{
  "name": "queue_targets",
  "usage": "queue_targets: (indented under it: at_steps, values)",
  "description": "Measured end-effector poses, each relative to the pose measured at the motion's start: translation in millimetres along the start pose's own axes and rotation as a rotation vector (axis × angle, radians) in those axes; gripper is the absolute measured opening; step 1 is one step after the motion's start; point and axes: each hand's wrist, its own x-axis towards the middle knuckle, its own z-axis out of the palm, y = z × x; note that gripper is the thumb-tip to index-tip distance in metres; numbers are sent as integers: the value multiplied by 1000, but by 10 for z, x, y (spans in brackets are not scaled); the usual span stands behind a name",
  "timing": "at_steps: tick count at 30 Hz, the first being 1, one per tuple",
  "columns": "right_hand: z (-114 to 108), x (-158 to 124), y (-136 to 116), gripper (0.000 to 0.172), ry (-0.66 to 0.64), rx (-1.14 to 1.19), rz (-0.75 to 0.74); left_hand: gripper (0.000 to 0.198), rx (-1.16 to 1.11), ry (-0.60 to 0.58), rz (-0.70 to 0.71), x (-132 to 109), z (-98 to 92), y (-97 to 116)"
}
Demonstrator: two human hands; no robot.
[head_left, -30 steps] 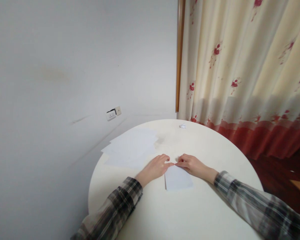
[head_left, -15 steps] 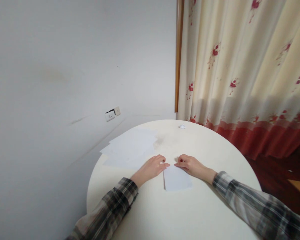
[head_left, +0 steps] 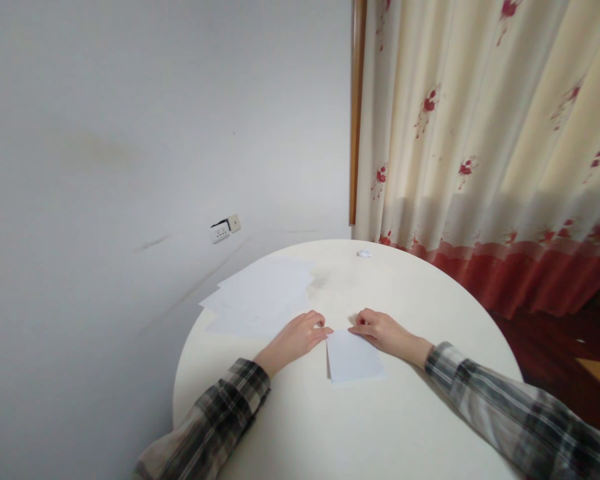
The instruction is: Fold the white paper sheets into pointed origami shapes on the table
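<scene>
A small folded white sheet of paper (head_left: 353, 357) lies on the round cream table (head_left: 380, 427) in front of me. My left hand (head_left: 299, 335) rests at the sheet's far left corner, fingers curled down with the fingertips pressing its top edge. My right hand (head_left: 383, 331) rests on the far right part of the sheet, fingers bent, fingertips pressing the same edge. Both arms wear plaid sleeves.
A loose stack of white sheets (head_left: 260, 297) lies at the table's left back. A small crumpled white scrap (head_left: 364, 253) sits near the far edge. A grey wall with a socket (head_left: 221, 231) is on the left, a flowered curtain (head_left: 485, 153) on the right.
My left hand has slid left along the sheet's top edge, away from my right hand. The right hand has stayed in place.
</scene>
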Motion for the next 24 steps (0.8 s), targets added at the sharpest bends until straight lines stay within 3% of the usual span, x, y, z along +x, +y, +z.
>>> queue_targets:
  at_steps: [10,18,24]
  values:
    - [-12,-27,43,26,-9,-14,-3,21,-8,-5,-25,-108,-78,-16]
    - [6,13,28,26,8,5,-7,16,-2,190,-136,63,-28,155]
    - [-13,59,-23,28,-33,-42,-26,22,-80,81,-77,143,88,241]
